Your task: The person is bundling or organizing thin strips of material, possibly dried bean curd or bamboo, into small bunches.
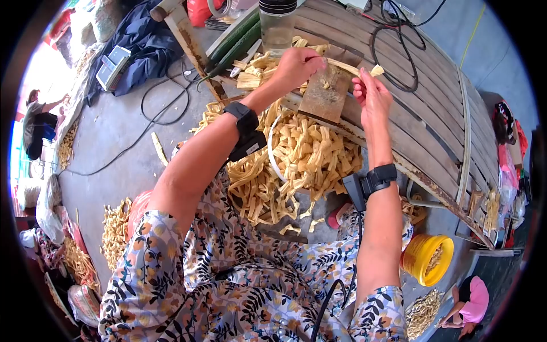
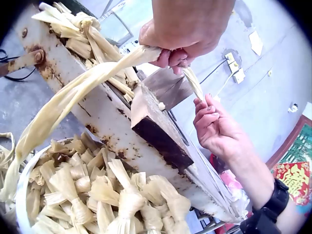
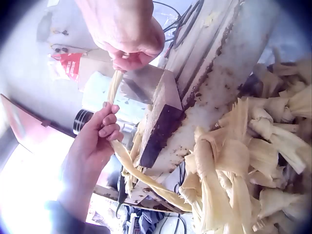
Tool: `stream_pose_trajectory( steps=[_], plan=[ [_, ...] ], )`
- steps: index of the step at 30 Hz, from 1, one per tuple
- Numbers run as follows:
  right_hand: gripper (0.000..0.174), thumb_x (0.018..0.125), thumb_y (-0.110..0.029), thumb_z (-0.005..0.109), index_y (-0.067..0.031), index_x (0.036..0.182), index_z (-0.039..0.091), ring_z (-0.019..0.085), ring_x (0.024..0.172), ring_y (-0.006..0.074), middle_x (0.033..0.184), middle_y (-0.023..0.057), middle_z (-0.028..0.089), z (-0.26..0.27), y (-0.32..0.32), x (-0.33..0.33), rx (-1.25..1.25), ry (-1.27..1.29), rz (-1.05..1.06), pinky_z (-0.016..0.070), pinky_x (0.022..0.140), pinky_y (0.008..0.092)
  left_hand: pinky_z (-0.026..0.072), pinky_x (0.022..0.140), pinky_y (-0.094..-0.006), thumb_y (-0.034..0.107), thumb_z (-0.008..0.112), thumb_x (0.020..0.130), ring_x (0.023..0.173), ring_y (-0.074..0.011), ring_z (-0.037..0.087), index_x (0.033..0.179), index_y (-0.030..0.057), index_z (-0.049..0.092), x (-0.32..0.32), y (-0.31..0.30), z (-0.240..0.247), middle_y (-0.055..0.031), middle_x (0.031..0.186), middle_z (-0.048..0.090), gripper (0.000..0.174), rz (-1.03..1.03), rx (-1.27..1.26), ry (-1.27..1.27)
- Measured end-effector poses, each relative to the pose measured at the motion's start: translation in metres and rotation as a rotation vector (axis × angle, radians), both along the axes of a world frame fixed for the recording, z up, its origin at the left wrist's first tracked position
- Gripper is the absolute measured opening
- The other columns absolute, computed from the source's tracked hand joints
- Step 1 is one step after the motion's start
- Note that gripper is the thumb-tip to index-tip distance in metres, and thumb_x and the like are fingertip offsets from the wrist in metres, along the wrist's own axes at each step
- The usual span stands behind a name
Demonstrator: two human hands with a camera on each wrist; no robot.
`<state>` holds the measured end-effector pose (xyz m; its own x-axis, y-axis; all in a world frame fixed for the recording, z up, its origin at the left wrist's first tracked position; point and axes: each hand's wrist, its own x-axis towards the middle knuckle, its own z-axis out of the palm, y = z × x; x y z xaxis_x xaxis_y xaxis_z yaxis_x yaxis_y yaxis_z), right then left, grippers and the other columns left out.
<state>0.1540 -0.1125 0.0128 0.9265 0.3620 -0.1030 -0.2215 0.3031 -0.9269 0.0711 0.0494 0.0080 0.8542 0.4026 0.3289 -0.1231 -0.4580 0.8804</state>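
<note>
A long, flat, pale yellow strip (image 1: 344,66) of dried, fibrous-looking material is stretched between both hands above a wooden block (image 1: 323,100). My left hand (image 1: 297,68) pinches it, and its long tail (image 2: 68,92) hangs down past that hand in the left wrist view. Near the short end, fingers and thumb of my right hand (image 1: 374,98) grip the strip. Below the hands, a white-rimmed round container (image 1: 272,149) is heaped with knotted pieces (image 1: 319,149) of the same material. Loose strips (image 1: 250,194) drape over its near side.
The block lies at the rusty edge of a slatted table (image 1: 421,122). More strips (image 1: 256,71), green cucumbers (image 1: 236,43) and a clear jar (image 1: 277,31) stand at its left. A black cable (image 1: 399,80) coils on the slats. A yellow bucket (image 1: 427,259) is on the floor.
</note>
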Motion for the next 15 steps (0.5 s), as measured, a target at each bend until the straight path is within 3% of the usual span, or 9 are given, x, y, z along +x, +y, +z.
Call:
stream_pose_trajectory(
  steps=[6,9,12,15],
  plan=[
    [0.018,0.076,-0.015,0.066,0.0005,0.072,0.058,0.049,0.048,0.0067,0.067,0.0075,0.059,-0.005,0.012,0.008,-0.001,0.017,-0.012,0.0399,0.042,0.016,0.0364,0.047,-0.0229,0.019,0.058,0.08,0.054,-0.0055,0.044,0.078,0.0025,0.065,0.011,0.005,-0.008,0.0009,0.058,0.053,0.018,0.066,-0.037,0.067],
    [0.018,0.076,-0.015,0.066,0.001,0.073,0.058,0.049,0.048,0.0071,0.066,0.0078,0.059,-0.011,0.014,0.013,-0.004,0.015,-0.018,0.0394,0.042,0.0165,0.0401,0.048,-0.0292,0.019,0.06,0.075,0.048,-0.0139,0.049,0.075,0.0031,0.065,0.016,0.008,-0.015,-0.0079,0.055,0.056,0.016,0.105,0.013,0.022],
    [0.017,0.076,-0.013,0.065,0.0019,0.071,0.058,0.049,0.047,0.0075,0.064,0.008,0.059,-0.025,0.015,0.014,-0.085,-0.024,-0.04,0.0385,0.041,0.0169,0.0404,0.048,-0.0295,0.02,0.061,0.074,0.048,-0.0141,0.049,0.074,0.0031,0.065,0.02,0.011,-0.027,-0.0081,0.053,0.055,0.018,0.09,0.076,-0.019],
    [0.019,0.077,-0.013,0.062,0.0028,0.068,0.057,0.048,0.045,0.0074,0.061,0.0079,0.058,-0.036,0.007,0.014,-0.223,-0.086,-0.169,0.0368,0.04,0.0175,0.0366,0.046,-0.0216,0.018,0.059,0.079,0.052,-0.0056,0.045,0.078,0.0034,0.066,0.013,0.005,-0.032,0.0003,0.058,0.053,0.016,0.202,0.141,0.111]
  ],
)
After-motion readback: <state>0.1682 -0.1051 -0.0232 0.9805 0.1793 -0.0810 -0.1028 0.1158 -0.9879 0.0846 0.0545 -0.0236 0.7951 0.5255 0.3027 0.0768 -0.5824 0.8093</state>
